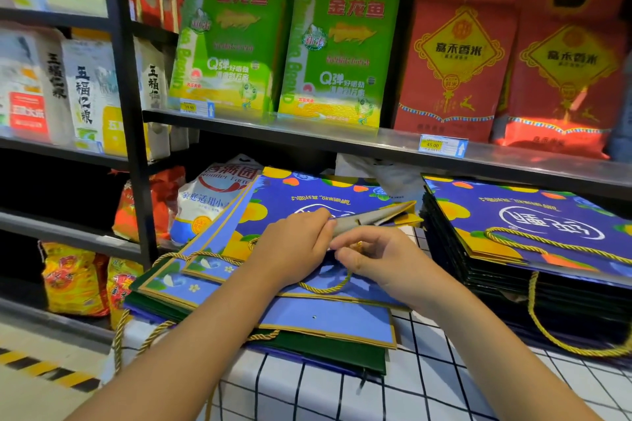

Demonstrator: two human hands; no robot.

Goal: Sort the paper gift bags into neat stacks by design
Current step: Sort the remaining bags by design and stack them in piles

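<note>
A loose pile of blue fruit-print paper gift bags [290,195] with gold rope handles lies in front of me on the checked tablecloth [427,383]. My left hand [294,246] pinches a folded grey-and-yellow flap [376,215] of the top bag. Just to its right, my right hand [379,260] curls its fingers around the bag's gold rope handle. To the right stands a tidy, tall stack of the same blue bags [533,225]. Lighter blue and dark green bags [328,321] lie at the bottom of the left pile.
A shelf edge with a price tag [443,145] runs just above the bags. Green rice packs [338,55] and red rice packs [458,55] stand on it. Sacks of flour [205,202] and snacks fill the lower left shelves. Gold handles hang over the table's edge.
</note>
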